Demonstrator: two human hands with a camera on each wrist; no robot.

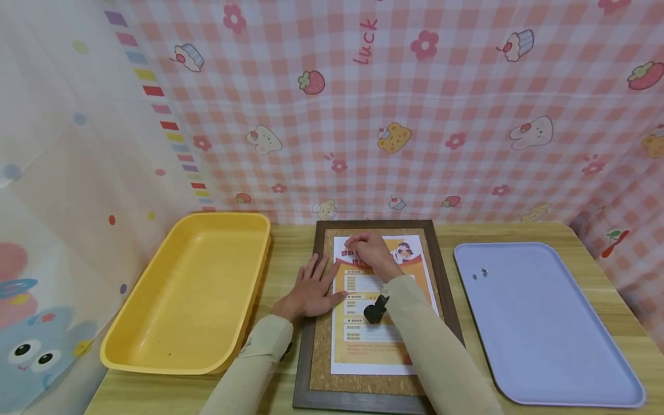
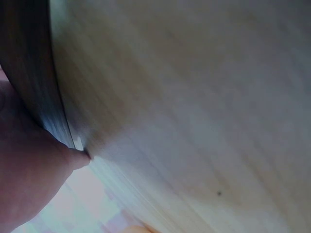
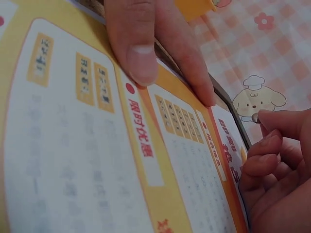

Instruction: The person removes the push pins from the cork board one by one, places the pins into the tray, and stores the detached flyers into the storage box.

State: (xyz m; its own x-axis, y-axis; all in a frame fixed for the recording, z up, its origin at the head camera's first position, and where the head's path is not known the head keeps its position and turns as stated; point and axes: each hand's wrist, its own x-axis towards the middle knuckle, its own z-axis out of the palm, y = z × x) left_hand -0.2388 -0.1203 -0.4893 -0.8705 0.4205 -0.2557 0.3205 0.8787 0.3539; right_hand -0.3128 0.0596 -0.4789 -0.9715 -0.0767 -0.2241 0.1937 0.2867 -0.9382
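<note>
A printed poster (image 1: 363, 334) lies on the framed corkboard (image 1: 321, 351), flat on the table (image 1: 284, 242), straight in front of the person. The work in hand looks like pinning it down, and it seems to be at an early stage. The right hand (image 1: 370, 251), at the poster's eleven o'clock corner, pinches a small round-headed pin (image 3: 256, 117) between thumb and forefinger; whether its point has entered the cork I cannot tell. The left hand (image 1: 313, 291) rests on the poster's edge at about nine to ten o'clock, fingers spread apart and gripping nothing.

No pin shows at the one o'clock or seven o'clock corner, so those appear left to do; the right sleeve (image 1: 441, 351) obscures the five o'clock area. A few loose pins (image 1: 485, 272) sit towards ten o'clock in the blue tray (image 1: 550, 323), which stands at three o'clock from the board. A yellow tray (image 1: 197, 288) is at nine o'clock.

On the poster, one red heading (image 3: 141, 131) reads 限时优惠 ("limited-time offer"); the title begins 即刻, the rest partly covered. Smaller lines are too blurred. The checked curtain (image 1: 332, 115) at twelve o'clock says "luck". No brand is legible.
</note>
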